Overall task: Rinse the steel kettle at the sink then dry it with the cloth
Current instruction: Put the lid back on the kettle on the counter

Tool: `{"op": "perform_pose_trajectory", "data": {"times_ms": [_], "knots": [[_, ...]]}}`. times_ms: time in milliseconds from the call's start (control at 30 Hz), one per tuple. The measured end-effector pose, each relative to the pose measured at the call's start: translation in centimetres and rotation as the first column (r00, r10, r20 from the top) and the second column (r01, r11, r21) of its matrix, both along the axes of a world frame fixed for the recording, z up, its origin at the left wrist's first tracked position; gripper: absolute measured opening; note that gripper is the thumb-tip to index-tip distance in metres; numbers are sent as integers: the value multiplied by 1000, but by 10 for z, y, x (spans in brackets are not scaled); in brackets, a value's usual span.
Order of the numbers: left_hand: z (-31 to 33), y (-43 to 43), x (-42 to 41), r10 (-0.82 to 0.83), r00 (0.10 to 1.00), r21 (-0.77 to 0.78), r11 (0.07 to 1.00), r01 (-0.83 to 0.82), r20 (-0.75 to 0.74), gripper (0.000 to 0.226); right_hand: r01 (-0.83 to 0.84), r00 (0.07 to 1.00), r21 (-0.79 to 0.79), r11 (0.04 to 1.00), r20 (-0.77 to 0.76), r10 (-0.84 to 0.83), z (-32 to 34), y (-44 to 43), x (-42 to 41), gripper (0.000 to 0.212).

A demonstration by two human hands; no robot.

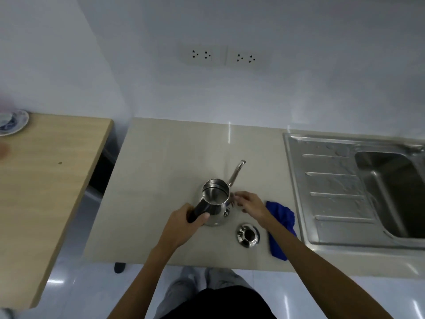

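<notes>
Two bare forearms are reaching up from the bottom of the view over the front edge of the counter (pixel 161 157), a pale beige slab. The left hand (pixel 188 221) is wrapping closed around the dark handle of the steel kettle (pixel 216 201), which is standing upright and lidless toward the front of the counter, its long spout pointing to the back edge. The right hand (pixel 249 203) is hovering just beside the kettle's right flank with fingers loosely spread, gripping nothing; whether the fingertips are touching the steel is unclear. The lid (pixel 248 235) is lying near the front edge, just right of the kettle. The blue cloth (pixel 281 224) is sitting crumpled beside the lid, partly under the right forearm, close to the counter's right edge. The sink (pixel 333 192) is adjoining that edge, its drainboard beaded with water. No readable brand or lettering is showing on the kettle or lid.
</notes>
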State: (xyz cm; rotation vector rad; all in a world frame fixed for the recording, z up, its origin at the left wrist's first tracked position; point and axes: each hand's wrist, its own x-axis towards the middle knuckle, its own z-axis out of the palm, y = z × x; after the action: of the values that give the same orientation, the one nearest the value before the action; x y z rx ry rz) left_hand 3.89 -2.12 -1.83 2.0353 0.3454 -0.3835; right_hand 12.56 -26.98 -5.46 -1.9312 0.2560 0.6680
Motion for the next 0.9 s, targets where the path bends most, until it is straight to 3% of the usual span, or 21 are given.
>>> {"op": "perform_pose_trajectory", "data": {"times_ms": [67, 167, 233, 300, 433, 567, 700, 800, 900], "knots": [[-2, 3, -1, 26, 999, 21, 999, -27, 37, 61, -85, 995, -106, 991, 45, 90, -5, -20, -24, 39], [0, -2, -2, 28, 990, 37, 999, -33, 137, 89, -188, 980, -191, 963, 36, 198, -16, -45, -62, 61], [-4, -6, 0, 13, 981, 27, 999, -19, 193, 104, -258, 952, -330, 908, 73, 298, -26, -54, -81, 66], [-6, -12, 2, -21, 974, 18, 1000, 17, 226, 111, -265, 928, -416, 870, 136, 348, -33, -56, -94, 63], [-8, -22, 4, -38, 958, 26, 999, 32, 285, 113, -123, 899, -464, 877, 322, 296, -38, -48, -104, 44], [-11, -25, 6, -25, 942, 14, 1000, 22, 335, 103, -35, 900, -429, 903, 380, 215, -34, -41, -102, 32], [-16, -26, 6, 5, 929, 13, 1000, -11, 369, 93, 135, 898, -273, 953, 439, -1, -3, -32, -93, 35], [-19, -27, 6, 30, 925, -1, 999, -32, 378, 92, 207, 818, -131, 969, 567, -98, 43, -14, -71, 35], [-20, -27, 6, 25, 924, -9, 1000, -24, 383, 92, 99, 727, -49, 994, 686, -39, 87, 13, -44, 31]]}}
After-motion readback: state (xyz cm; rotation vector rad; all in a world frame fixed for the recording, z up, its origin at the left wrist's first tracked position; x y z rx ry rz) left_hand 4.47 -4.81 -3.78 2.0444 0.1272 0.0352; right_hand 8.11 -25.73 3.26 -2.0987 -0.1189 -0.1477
